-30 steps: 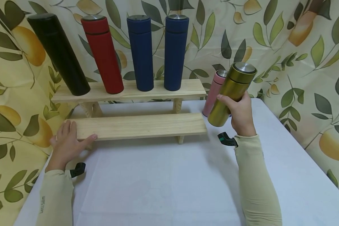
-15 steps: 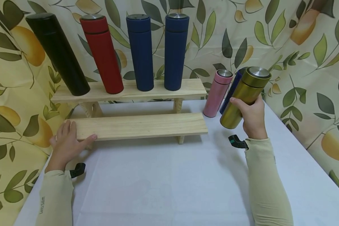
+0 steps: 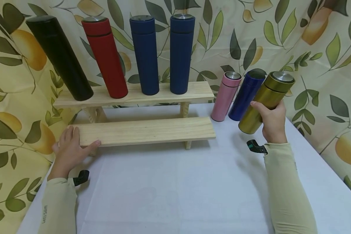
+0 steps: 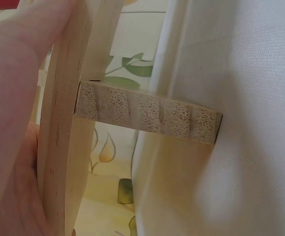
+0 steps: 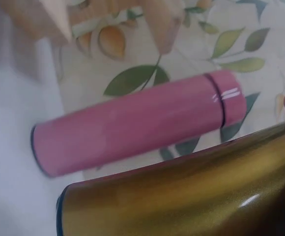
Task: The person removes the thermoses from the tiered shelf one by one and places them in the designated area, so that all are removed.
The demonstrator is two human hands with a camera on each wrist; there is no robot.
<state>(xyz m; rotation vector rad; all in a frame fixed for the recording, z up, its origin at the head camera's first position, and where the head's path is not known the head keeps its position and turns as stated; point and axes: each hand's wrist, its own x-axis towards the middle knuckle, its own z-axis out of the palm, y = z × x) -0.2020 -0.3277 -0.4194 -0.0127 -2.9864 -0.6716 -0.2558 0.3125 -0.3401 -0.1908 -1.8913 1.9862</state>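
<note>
My right hand (image 3: 274, 123) grips a gold thermos bottle (image 3: 264, 102) round its middle, tilted with its steel-topped lid up and to the right. In the right wrist view the gold bottle (image 5: 182, 187) fills the lower part, with a pink bottle (image 5: 137, 120) behind it. The pink bottle (image 3: 226, 97) and a shiny blue bottle (image 3: 246, 94) stand on the table just left of the gold one. My left hand (image 3: 68, 152) holds the left end of the lower wooden shelf (image 3: 152, 131), thumb along its front edge; the left wrist view shows the shelf's leg (image 4: 150, 113) below the board.
The upper wooden shelf (image 3: 163, 87) bears a black bottle (image 3: 59, 58), a red bottle (image 3: 105, 58) and two matt blue bottles (image 3: 144, 55). A white cloth covers the table (image 3: 163, 188). Leaf-patterned curtains (image 3: 321, 81) hang behind and on both sides.
My right hand has moved to the right with the gold bottle, uncovering the pink bottle and then the shiny blue one. My left hand stays in place on the shelf.
</note>
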